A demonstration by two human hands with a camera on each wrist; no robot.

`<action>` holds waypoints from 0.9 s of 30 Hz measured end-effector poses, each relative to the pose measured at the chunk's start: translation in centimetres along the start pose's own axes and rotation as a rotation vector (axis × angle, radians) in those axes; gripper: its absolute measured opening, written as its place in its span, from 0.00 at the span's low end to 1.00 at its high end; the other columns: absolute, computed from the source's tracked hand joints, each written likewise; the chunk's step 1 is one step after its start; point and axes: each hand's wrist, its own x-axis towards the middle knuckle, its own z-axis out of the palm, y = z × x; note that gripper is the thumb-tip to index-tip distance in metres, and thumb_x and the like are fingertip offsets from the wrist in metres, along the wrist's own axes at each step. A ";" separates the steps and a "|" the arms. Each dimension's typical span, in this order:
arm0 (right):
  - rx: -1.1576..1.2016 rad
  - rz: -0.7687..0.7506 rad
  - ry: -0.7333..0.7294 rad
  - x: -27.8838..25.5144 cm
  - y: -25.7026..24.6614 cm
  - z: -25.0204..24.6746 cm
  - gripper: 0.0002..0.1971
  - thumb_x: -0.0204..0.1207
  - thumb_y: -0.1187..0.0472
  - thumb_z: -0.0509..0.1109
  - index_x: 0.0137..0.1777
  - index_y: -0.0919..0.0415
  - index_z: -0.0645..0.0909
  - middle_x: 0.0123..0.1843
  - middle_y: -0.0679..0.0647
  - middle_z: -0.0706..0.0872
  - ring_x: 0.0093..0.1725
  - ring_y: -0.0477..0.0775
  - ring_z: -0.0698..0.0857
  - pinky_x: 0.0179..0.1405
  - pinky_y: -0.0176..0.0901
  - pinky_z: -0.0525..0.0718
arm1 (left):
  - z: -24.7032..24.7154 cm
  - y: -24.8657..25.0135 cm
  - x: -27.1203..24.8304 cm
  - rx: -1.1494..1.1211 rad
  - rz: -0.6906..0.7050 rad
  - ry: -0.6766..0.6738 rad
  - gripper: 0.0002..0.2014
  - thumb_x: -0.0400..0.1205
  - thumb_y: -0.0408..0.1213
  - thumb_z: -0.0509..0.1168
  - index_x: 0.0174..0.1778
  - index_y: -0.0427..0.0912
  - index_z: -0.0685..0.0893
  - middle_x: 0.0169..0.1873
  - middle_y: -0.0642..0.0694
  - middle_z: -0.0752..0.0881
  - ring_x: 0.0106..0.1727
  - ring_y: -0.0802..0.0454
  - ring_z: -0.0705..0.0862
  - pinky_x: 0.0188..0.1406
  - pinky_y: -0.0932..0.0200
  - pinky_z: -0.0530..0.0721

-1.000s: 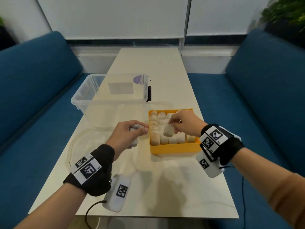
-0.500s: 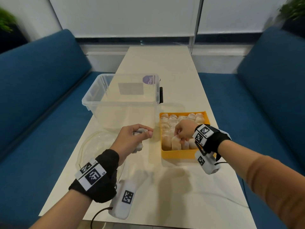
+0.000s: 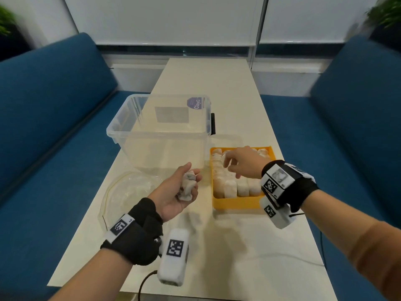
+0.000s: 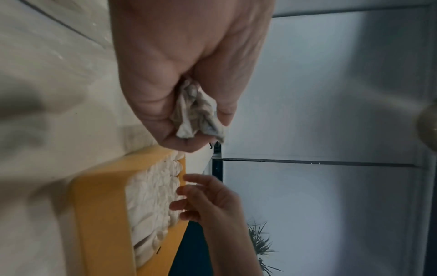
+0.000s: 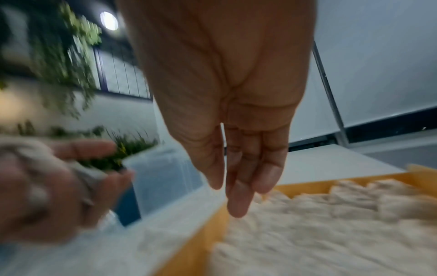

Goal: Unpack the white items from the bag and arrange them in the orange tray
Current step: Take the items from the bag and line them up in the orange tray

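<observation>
The orange tray (image 3: 235, 204) sits on the table right of centre, packed with rows of white items (image 3: 230, 187). My left hand (image 3: 175, 192) is palm up just left of the tray and grips white items (image 3: 187, 187) in its curled fingers; the left wrist view shows them crumpled in the fist (image 4: 196, 112). My right hand (image 3: 240, 162) hovers over the tray's left half with fingers straight and empty, as the right wrist view shows (image 5: 236, 177). The empty clear bag (image 3: 128, 192) lies flat on the table left of my left hand.
A large clear plastic bin (image 3: 160, 131) stands behind the bag and left of the tray. Blue sofas (image 3: 50, 118) flank the narrow table (image 3: 227, 246) on both sides. A cable (image 3: 282, 256) trails across the near right of the table.
My right hand set its white item into the tray's front row and lifted away with fingers spread. My left hand turned palm up, still holding its items.
</observation>
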 end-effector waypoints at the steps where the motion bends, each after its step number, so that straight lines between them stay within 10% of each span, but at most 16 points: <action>1: 0.040 -0.038 0.041 -0.6 -0.7 -0.3 0.09 0.79 0.67 0.63 0.52 0.61 0.84 0.48 0.51 0.85 0.29 0.47 0.86 0.37 0.31 0.80 | 0.2 0.1 0.0 -0.020 -0.017 -0.012 0.15 0.84 0.48 0.64 0.55 0.39 0.81 0.39 0.44 0.85 0.31 0.55 0.77 0.22 0.68 0.82; 13: 0.215 -0.205 0.189 -4.7 -4.0 0.6 0.08 0.72 0.57 0.74 0.51 0.52 0.84 0.48 0.53 0.82 0.36 0.38 0.74 0.42 0.42 0.76 | 2.4 -0.3 -1.7 0.344 0.004 -0.133 0.22 0.85 0.55 0.59 0.61 0.41 0.83 0.40 0.47 0.90 0.39 0.53 0.89 0.24 0.65 0.83; 18: 0.416 -0.116 0.381 -5.8 -4.0 -1.5 0.05 0.72 0.60 0.73 0.45 0.58 0.88 0.36 0.51 0.87 0.29 0.43 0.81 0.35 0.34 0.81 | 3.0 0.7 -2.5 0.259 0.050 -0.097 0.15 0.83 0.42 0.66 0.60 0.36 0.83 0.50 0.42 0.88 0.31 0.56 0.82 0.16 0.70 0.75; 27: 0.686 -0.019 0.629 -6.7 -5.2 -4.1 0.05 0.74 0.59 0.73 0.44 0.61 0.87 0.30 0.51 0.86 0.25 0.44 0.82 0.27 0.30 0.82 | 5.4 3.2 -3.5 0.227 0.208 -0.145 0.15 0.81 0.48 0.68 0.54 0.40 0.83 0.33 0.50 0.84 0.29 0.57 0.71 0.18 0.70 0.72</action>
